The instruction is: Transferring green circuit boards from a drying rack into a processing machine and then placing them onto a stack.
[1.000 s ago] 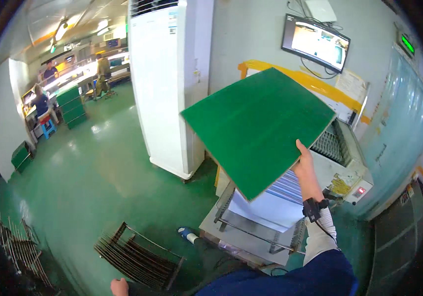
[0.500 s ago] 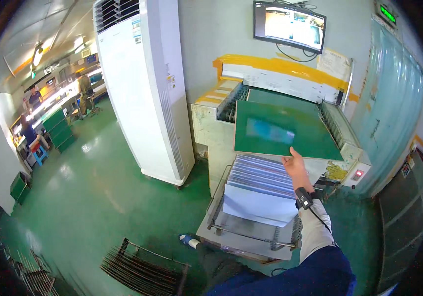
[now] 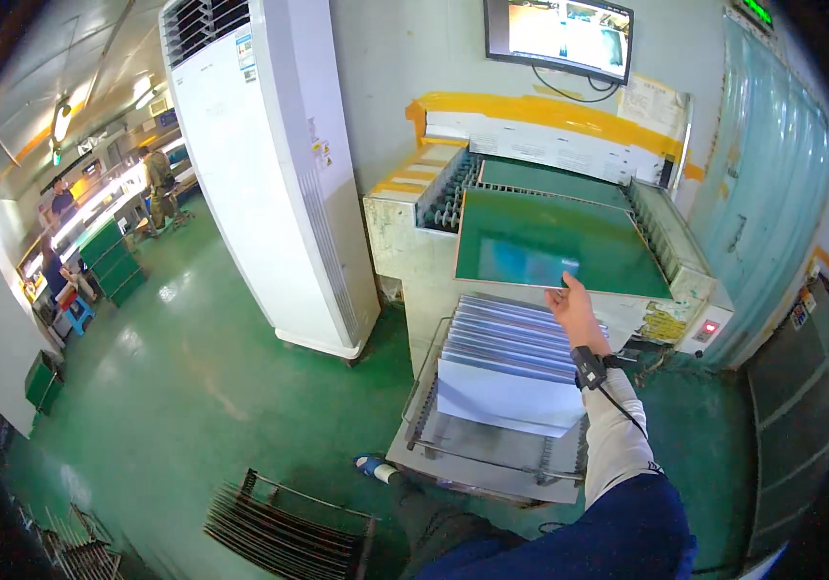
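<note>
My right hand [image 3: 574, 309] reaches forward to the front edge of a glossy green panel [image 3: 540, 232]. The thumb lies on top of the edge and the fingers are curled beneath it, so the hand is closed on the panel. That panel lies over the rollers of a pale machine [image 3: 390, 237], its near edge overhanging the front. Behind it, a second green panel [image 3: 550, 181] rests farther back on the rollers. Just below my hand stands a rack [image 3: 409, 387] filled with several upright white sheets [image 3: 506, 391]. My left hand is out of view.
A tall white air conditioner [image 3: 264, 174] stands left of the machine. An empty slotted rack [image 3: 284, 532] lies on the green floor near my foot. Clear strip curtains [image 3: 762, 193] and a dark panel [image 3: 801, 416] are at right. People [image 3: 158, 184] work far left.
My right hand has closed its thumb and fingers on the panel's front edge. More of the rollers shows between the two panels. The whole view has shifted slightly.
</note>
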Demonstrator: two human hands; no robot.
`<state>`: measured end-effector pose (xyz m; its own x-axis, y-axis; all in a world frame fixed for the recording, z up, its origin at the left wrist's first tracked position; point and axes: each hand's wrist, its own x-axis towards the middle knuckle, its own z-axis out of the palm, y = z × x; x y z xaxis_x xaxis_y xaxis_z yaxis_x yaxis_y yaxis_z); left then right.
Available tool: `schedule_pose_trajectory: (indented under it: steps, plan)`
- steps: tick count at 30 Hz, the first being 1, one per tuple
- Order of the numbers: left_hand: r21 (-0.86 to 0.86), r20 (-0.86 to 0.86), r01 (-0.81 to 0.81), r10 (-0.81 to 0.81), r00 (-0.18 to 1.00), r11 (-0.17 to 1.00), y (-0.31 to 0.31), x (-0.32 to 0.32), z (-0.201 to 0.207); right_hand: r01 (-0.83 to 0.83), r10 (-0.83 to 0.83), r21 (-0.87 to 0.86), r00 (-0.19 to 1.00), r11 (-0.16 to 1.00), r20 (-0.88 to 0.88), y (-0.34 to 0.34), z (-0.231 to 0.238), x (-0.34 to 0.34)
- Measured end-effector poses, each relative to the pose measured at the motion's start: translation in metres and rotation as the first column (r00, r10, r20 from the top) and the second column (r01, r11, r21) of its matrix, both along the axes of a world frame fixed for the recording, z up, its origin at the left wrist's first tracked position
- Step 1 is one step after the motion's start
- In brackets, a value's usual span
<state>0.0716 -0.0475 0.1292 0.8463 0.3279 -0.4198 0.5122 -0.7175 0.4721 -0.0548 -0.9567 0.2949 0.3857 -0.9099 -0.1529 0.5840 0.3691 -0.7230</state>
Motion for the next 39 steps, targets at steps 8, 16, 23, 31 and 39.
schedule_pose_trajectory:
  steps: [8, 16, 23, 31, 39]
  plan:
    - [0.126, 0.011, 0.002, -0.004, 1.000, 0.992, -0.014, -0.006, 0.023, 0.060, -0.059, -0.041, 0.998, 0.997, 0.031, -0.011, -0.007, 0.019]
    - [0.069, 0.077, -0.085, 0.080, 0.994, 0.994, 0.041, 0.012, -0.072, 0.133, -0.132, -0.019, 0.989, 0.991, 0.065, -0.028, -0.008, 0.033]
    - [-0.003, 0.015, 0.000, 0.000, 1.000, 1.000, 0.058, 0.008, -0.067, 0.110, -0.115, 0.049, 0.985, 0.993, 0.125, -0.026, -0.006, 0.047]
    - [-0.071, -0.034, -0.022, 0.020, 0.999, 0.997, -0.003, -0.011, 0.014, 0.083, -0.084, 0.026, 0.995, 0.996, 0.044, -0.032, -0.004, 0.041]
    - [-0.041, 0.018, -0.025, 0.026, 1.000, 0.999, 0.035, -0.001, -0.041, -0.073, 0.073, -0.035, 0.997, 0.997, -0.011, -0.017, 0.006, 0.038]
